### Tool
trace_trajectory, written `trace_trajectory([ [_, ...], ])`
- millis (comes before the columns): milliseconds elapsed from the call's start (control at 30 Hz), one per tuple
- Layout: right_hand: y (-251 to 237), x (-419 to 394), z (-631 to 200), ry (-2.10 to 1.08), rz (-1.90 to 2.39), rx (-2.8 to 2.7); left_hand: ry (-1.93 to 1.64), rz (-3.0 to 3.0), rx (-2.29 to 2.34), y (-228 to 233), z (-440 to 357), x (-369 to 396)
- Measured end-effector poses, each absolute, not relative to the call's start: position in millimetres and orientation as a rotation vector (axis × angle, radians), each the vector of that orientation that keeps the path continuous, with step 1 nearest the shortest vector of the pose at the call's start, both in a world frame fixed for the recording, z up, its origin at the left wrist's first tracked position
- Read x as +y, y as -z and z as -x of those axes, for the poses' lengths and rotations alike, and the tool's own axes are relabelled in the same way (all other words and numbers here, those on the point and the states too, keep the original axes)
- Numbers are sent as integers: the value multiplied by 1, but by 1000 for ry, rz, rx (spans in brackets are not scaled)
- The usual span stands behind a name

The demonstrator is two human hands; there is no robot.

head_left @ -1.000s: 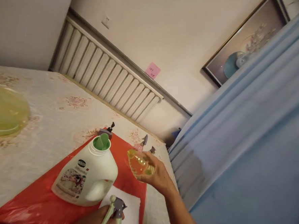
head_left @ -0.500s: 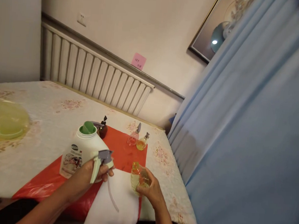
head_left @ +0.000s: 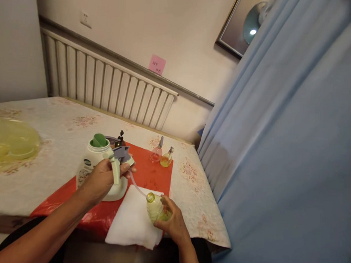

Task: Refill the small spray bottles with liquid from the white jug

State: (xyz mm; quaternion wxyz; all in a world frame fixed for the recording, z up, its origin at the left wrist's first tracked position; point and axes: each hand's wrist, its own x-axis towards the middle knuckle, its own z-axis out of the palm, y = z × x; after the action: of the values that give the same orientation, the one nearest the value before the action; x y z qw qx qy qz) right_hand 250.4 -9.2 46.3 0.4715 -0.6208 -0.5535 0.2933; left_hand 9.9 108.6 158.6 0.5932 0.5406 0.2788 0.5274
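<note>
We count two hands at work. Our left hand [head_left: 99, 178] grips one grey-and-green plastic trigger sprayer [head_left: 117, 159], its thin clear tube [head_left: 136, 186] curving down to the open neck of one small clear bottle [head_left: 155, 209] of yellow liquid, which our right hand [head_left: 171, 222] clasps upright on one white folded cloth [head_left: 131, 220]. One white plastic jug [head_left: 94, 162] with a green spout stands on the red sheet [head_left: 151, 175] covering the surface [head_left: 59, 128], with three small bottles [head_left: 161, 156] behind.

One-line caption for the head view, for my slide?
Left hand holds a spray trigger head, its tube at the small bottle in the right hand.
</note>
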Motion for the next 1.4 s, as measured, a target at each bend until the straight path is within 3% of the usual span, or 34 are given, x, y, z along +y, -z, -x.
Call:
trace_trajectory([
  [400, -43, -11, -238, -695, 1496, -1400, -1113, -1321, 698, -145, -28, 101],
  [800, -48, -7, -215, -810, 1415, -1191, -918, -1536, 700, -100, -43, 86],
  [1100, -43, -9, -208, -842, 1402, -1111, -806, -1740, 667, -102, -35, 85],
  [1400, -44, -12, -198, -1222, 1007, -1018, -743, -1547, 529, -106, -36, 90],
])
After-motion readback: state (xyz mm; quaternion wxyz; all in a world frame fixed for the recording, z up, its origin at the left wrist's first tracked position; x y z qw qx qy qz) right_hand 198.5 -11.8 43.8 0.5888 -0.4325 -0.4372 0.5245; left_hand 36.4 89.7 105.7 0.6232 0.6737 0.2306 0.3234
